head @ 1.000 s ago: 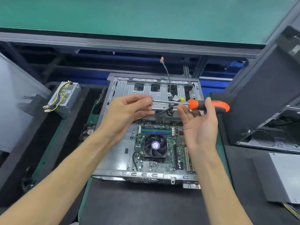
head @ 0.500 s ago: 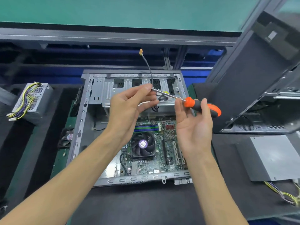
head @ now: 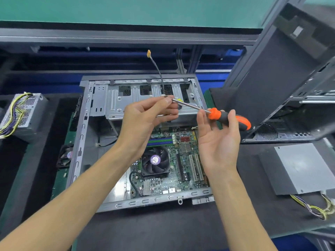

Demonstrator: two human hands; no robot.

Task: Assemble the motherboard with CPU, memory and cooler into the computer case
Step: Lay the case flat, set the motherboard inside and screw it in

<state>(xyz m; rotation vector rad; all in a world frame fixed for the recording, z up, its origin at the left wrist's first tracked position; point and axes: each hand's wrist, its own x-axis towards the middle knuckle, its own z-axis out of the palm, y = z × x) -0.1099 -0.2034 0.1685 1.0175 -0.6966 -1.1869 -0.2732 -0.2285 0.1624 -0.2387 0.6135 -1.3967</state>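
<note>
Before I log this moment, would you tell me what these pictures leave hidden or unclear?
Head view only:
- Screwdriver tip: covered by the left hand's fingertips; whether a screw sits there cannot be told.
- Upper edge of the motherboard: hidden behind both hands; the right hand grips the handle.
- Cooler fan label: too small to read.
- Power supply at left: cut off by the frame edge.

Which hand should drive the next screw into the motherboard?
Right, probably. The right hand holds the orange-and-black-handled screwdriver by its grip, above the green motherboard. The left hand only pinches the shaft tip, seemingly seating something small there.
</note>
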